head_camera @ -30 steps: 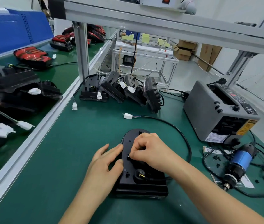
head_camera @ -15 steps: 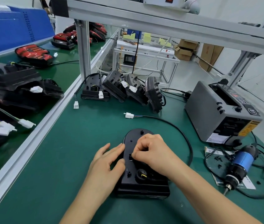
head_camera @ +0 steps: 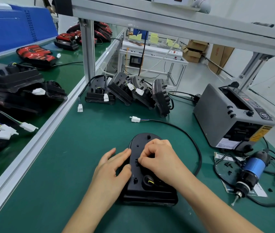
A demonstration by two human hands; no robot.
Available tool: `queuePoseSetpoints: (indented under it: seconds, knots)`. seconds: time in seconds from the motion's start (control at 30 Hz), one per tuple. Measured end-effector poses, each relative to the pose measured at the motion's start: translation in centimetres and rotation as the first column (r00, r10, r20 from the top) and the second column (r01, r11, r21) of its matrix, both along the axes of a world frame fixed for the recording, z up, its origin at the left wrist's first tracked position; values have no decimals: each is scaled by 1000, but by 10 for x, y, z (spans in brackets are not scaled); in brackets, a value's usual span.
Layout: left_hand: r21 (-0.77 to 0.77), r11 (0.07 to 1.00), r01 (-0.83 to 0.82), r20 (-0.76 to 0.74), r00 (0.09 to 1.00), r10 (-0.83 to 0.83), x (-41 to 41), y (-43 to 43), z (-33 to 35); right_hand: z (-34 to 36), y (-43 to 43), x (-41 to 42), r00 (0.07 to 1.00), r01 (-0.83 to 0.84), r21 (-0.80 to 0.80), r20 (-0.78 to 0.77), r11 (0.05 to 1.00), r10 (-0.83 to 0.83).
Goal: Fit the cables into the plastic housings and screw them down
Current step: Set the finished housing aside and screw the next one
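Little has moved: my right grip (head_camera: 160, 158) stays at the middle of the black housing (head_camera: 141, 142), with the fingertips (head_camera: 141, 160) edged only slightly along the centre rib. My left grip (head_camera: 114, 167) has not shifted.

- Reading: seating work still going on, screwing not begun. Blue screwdriver (head_camera: 251, 169) lies untouched to my right, with loose screws (head_camera: 228, 164) beside it.
- Right grip: fingers curled, thumb and forefinger pinched narrow on a small tab of the housing. Cannot tell if a wire sits between them.
- Left grip: fingers straight and relaxed, laid against the housing's left edge, thumb on its rim, bracing it.
- Housing: flat on the green desk (head_camera: 83, 157), directly in front of me. Its black cable (head_camera: 195, 148) loops out to the right, and the white connector (head_camera: 135, 119) lies free beyond.
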State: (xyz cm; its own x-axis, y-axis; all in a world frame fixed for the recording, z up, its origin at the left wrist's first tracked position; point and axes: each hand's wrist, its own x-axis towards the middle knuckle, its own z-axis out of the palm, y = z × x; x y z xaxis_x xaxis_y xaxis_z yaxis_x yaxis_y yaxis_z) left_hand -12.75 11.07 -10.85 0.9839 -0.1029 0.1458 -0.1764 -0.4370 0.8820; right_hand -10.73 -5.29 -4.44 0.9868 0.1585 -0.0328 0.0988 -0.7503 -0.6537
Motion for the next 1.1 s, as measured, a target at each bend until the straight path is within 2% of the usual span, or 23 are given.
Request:
queuePoseSetpoints:
  seconds: [0.27, 0.6, 1.1]
  knots:
    - [-7, 1000, -4, -4, 1000, 4, 0, -1, 1, 2, 0, 0, 999, 16, 64, -38, 998, -14]
    - [-14, 1000, -8, -14, 1000, 8, -1, 0, 1, -1, 4, -1, 1000, 14, -34, 20, 999, -13]
    - [-13, 1000, -11, -17, 1000, 10, -1, -1, 5, -2, 6, 0, 998, 15, -75, 58, 997, -11]
